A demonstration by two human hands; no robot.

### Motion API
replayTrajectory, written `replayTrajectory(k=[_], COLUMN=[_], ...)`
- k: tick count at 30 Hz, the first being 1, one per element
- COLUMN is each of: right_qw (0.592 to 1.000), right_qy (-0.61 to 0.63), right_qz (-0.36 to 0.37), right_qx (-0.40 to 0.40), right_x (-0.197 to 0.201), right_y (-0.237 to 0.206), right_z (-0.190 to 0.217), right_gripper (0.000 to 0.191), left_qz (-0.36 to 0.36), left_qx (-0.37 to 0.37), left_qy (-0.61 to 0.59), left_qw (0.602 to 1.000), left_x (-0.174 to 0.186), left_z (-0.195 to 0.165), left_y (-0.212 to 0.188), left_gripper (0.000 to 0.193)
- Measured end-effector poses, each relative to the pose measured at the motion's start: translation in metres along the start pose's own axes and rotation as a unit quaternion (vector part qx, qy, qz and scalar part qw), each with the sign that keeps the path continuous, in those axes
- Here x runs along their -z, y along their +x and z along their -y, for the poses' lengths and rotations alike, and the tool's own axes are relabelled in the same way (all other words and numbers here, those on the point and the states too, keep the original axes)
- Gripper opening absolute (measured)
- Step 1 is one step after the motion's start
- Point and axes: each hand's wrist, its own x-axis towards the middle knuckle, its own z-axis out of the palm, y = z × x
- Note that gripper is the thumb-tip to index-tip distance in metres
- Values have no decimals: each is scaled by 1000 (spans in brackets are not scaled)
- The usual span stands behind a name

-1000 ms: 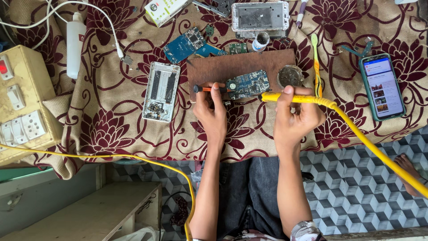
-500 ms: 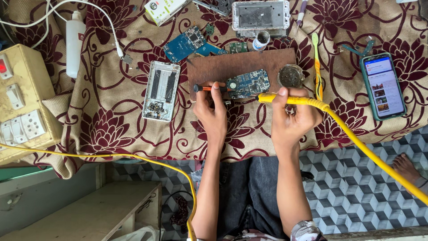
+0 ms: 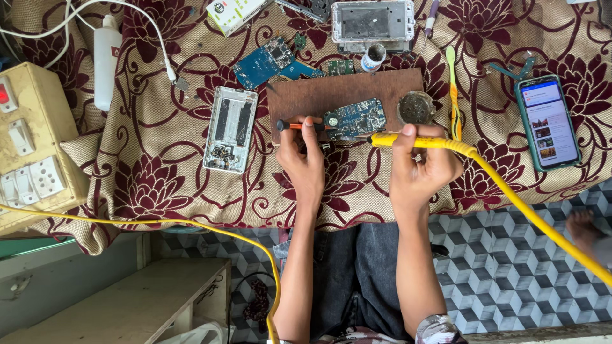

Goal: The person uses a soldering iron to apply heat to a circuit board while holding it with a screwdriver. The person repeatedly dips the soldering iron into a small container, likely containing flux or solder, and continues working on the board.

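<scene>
1. Left hand first: our fingers are pinched round an orange-handled tool, and its tip sits against the left edge of the small blue circuit board.
2. Right hand: fingers curled shut round the yellow soldering iron, index finger laid along the top, tip aimed at the board's lower right edge. We can't tell if the tip actually touches.
3. The board lies on the brown wooden block, just beyond both sets of fingertips, more or less between them.
4. To do this bit well, we'd say keep the left-hand tool pressing the board flat so it doesn't skate on the wood, and rest the right wrist on the floral cloth of the tabletop for a steady tip.
5. Mind the yellow cord trailing off past the right wrist. If it drags, it'll tug the iron off the joint.
6. Round tip-cleaner tin is just above the right fingers, handy for a wipe.
7. Stuff to keep clear of: the opened phone frame left of the left fingers, and the lit phone well off to the right.
</scene>
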Motion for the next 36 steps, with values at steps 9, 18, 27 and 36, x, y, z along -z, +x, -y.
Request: replayTrajectory(k=[9,18,27,36], right_qw=[1000,1000,1000,1000], right_qy=[-7,1,-6,21], right_qz=[-5,-1,-7,4], right_qx=[-11,7,-13,-15], right_x=[-1,-3,-2,-4], right_y=[1,0,0,-1], right_z=[3,2,3,6], right_gripper=[12,11,13,15], left_qz=[0,0,3,2], left_qx=[2,-7,7,3], left_qy=[-2,-18,-25,-13], left_qw=[1000,1000,1000,1000], left_x=[0,0,0,0], left_z=[-1,-1,-1,-1], left_y=[0,0,0,0], left_gripper=[18,17,17,17])
